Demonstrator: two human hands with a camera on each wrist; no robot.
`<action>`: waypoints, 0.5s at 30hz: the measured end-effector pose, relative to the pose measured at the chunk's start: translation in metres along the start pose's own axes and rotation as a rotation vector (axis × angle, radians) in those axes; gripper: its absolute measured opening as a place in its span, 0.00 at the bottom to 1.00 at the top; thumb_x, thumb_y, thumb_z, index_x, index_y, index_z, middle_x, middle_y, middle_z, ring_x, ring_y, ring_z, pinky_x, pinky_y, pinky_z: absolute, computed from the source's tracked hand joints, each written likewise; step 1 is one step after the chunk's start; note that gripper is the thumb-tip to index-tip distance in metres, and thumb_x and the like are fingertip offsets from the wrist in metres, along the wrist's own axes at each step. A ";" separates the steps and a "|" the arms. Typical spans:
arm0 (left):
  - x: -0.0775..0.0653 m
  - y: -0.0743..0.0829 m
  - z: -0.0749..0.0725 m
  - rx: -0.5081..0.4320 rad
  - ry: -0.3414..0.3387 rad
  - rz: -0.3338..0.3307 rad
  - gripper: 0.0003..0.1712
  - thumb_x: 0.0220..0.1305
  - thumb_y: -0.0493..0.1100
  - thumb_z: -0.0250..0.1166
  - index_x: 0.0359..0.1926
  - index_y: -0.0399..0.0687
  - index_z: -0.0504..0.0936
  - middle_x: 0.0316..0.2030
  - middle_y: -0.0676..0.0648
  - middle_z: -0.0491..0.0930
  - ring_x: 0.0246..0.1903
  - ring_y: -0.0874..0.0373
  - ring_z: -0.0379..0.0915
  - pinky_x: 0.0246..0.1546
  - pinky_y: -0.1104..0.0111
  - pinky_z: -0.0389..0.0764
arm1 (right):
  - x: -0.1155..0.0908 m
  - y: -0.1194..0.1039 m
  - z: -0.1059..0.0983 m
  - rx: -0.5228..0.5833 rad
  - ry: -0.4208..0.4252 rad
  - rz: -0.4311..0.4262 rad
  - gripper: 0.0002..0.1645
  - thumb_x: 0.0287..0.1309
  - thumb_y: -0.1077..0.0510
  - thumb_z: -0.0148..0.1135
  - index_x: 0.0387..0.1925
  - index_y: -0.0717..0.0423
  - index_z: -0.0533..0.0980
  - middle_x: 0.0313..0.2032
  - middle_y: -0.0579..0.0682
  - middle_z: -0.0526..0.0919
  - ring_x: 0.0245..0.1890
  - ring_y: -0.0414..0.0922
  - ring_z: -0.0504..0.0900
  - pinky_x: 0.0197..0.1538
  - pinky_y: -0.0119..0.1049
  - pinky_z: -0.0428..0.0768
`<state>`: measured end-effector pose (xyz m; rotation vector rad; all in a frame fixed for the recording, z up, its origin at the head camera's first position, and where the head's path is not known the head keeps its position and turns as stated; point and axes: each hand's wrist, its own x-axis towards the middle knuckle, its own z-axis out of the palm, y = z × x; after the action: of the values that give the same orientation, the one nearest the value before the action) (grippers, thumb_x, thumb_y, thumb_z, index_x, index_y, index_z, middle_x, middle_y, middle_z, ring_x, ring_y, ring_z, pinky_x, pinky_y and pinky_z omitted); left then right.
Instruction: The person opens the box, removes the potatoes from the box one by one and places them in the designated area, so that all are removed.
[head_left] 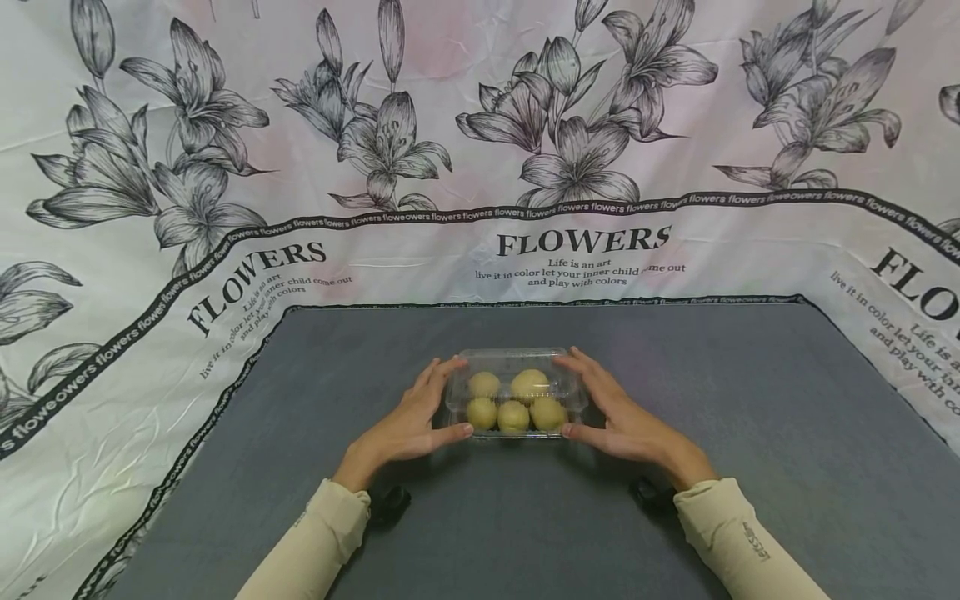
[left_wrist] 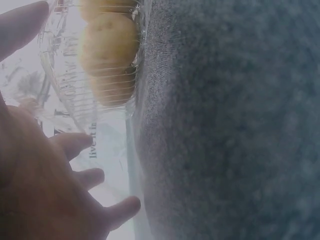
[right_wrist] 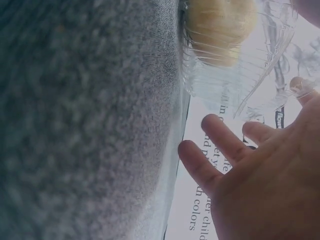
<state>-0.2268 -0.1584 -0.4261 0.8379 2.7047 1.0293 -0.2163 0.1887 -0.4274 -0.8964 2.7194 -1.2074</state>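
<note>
Filled and covered, fastening uncertain

The clear plastic rectangular container (head_left: 525, 434) sits on the flat grey bench (head_left: 517, 533), between the two hands. Filling looks finished, or nearly so: at least five smooth, round, pale yellow-green balls (head_left: 513, 417) show inside, three along the near side and two behind. The transparent domed plastic lid (head_left: 517, 360) lies over them, so covering seems done too. Whether its edge is pressed down all round cannot be told; if anything is left, it is probably that fastening.

The bare left hand (head_left: 412, 417) frames the container's left end, thumb at the near corner and forefinger at the far one. The bare right hand (head_left: 622, 417) mirrors it at the right end. Both sets of fingers are spread wide and fairly straight, touching the plastic at the corners rather than wrapping it. In the wrist views, the lower fingers of the left hand (left_wrist: 90, 177) and of the right (right_wrist: 225, 140) stretch out beside the container, holding nothing. How hard either hand presses does not show.
</note>
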 end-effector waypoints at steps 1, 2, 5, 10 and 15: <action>0.000 0.000 0.000 0.000 -0.001 0.004 0.53 0.67 0.60 0.67 0.81 0.67 0.42 0.82 0.48 0.43 0.82 0.40 0.27 0.73 0.30 0.42 | 0.000 0.000 0.000 -0.003 0.006 -0.005 0.55 0.61 0.47 0.71 0.80 0.34 0.49 0.82 0.57 0.41 0.80 0.65 0.44 0.67 0.78 0.57; 0.001 0.000 0.000 0.001 0.000 0.006 0.53 0.67 0.60 0.67 0.81 0.68 0.41 0.82 0.48 0.43 0.82 0.40 0.27 0.72 0.29 0.43 | 0.000 0.000 0.000 -0.006 0.011 -0.012 0.55 0.61 0.48 0.72 0.80 0.34 0.49 0.82 0.56 0.41 0.80 0.64 0.44 0.68 0.78 0.57; 0.001 0.000 0.000 0.005 0.000 0.012 0.55 0.67 0.60 0.67 0.81 0.69 0.39 0.82 0.49 0.43 0.82 0.39 0.26 0.72 0.29 0.43 | 0.000 0.001 0.000 -0.012 0.028 -0.041 0.55 0.61 0.49 0.72 0.80 0.36 0.50 0.81 0.56 0.43 0.80 0.64 0.46 0.68 0.77 0.58; 0.002 -0.002 0.001 0.006 0.005 0.014 0.58 0.67 0.59 0.68 0.81 0.69 0.36 0.82 0.47 0.43 0.81 0.38 0.27 0.72 0.29 0.43 | 0.001 0.000 0.000 -0.002 0.052 -0.087 0.54 0.61 0.52 0.72 0.80 0.41 0.51 0.81 0.54 0.45 0.80 0.62 0.48 0.69 0.73 0.61; 0.001 -0.001 0.001 0.000 0.007 0.011 0.60 0.66 0.59 0.68 0.81 0.69 0.33 0.82 0.46 0.43 0.81 0.38 0.27 0.72 0.29 0.42 | 0.003 0.000 -0.001 0.004 0.073 -0.117 0.54 0.60 0.55 0.73 0.79 0.45 0.52 0.80 0.55 0.47 0.79 0.62 0.49 0.70 0.71 0.60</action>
<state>-0.2277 -0.1578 -0.4274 0.8516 2.7086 1.0364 -0.2189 0.1874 -0.4259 -1.0444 2.7542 -1.2906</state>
